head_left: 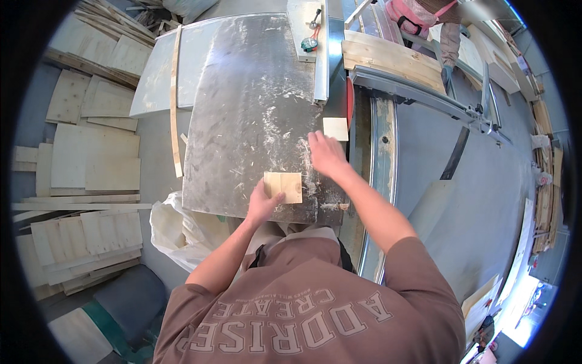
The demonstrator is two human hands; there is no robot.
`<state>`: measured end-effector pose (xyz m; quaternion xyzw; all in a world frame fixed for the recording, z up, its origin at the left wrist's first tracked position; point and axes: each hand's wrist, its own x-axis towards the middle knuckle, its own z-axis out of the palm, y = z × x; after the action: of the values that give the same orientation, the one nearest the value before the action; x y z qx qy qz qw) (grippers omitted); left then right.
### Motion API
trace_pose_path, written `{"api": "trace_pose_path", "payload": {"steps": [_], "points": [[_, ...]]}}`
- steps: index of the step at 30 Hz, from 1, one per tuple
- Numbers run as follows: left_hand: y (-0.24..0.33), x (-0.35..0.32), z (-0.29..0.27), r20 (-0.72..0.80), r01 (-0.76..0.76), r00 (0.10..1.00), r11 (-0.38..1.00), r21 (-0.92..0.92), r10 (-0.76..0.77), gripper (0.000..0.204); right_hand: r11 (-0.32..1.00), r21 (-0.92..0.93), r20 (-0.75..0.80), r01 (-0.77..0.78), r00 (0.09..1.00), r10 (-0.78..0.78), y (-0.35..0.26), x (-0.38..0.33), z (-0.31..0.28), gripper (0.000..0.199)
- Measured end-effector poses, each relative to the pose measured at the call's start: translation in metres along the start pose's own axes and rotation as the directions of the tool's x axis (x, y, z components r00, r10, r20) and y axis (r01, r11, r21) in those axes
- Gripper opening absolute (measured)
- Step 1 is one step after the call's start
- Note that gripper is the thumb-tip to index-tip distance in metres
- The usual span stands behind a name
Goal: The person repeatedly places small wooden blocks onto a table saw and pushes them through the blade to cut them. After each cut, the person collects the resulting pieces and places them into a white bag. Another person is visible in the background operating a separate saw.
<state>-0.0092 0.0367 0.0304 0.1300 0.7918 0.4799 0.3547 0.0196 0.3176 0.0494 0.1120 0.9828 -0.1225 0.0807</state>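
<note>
My left hand [262, 201] grips a small squarish piece of pale wood [284, 185] near the close edge of the dark metal machine table [242, 109]. Its thumb lies over the top face, while the other fingers are mostly hidden at the wood's left side. My right hand [327, 155] is farther forward and to the right, above the table, with bent, slightly blurred fingers apart and nothing seen in them. Just beyond it, a second small pale wood square [335, 129] rests at the table's right edge, beside a red blade-like part [350, 100].
A metal fence [321, 67] stands at the far right of the table; sawdust streaks the surface. A rail [383, 158] runs along the right. Wood boards [91, 158] are piled at left, near a white sack [176, 227]. A co-worker's gloved hand [448, 79] shows at upper right.
</note>
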Motion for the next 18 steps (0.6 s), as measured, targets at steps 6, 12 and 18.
{"api": "trace_pose_path", "payload": {"steps": [6, 12, 18], "points": [[0.002, 0.001, 0.004, -0.019, 0.009, 1.0, 0.999, -0.04, -0.01, 0.056, 0.914, -0.388, 0.049, -0.12, 0.987, 0.15, 0.067, 0.081, 0.054, 0.083], [-0.008, 0.003, 0.005, -0.034, 0.0, 0.999, 1.0, -0.009, 0.0, 0.067, 0.941, -0.332, 0.162, -0.058, 0.98, 0.117, 0.07, 0.084, 0.037, 0.079], [-0.032, -0.003, 0.011, -0.11, 0.059, 0.99, 0.966, -0.254, -0.089, 0.076, 0.994, 0.012, 0.197, 0.112, 0.974, -0.112, -0.052, -0.009, -0.072, 0.095]]}}
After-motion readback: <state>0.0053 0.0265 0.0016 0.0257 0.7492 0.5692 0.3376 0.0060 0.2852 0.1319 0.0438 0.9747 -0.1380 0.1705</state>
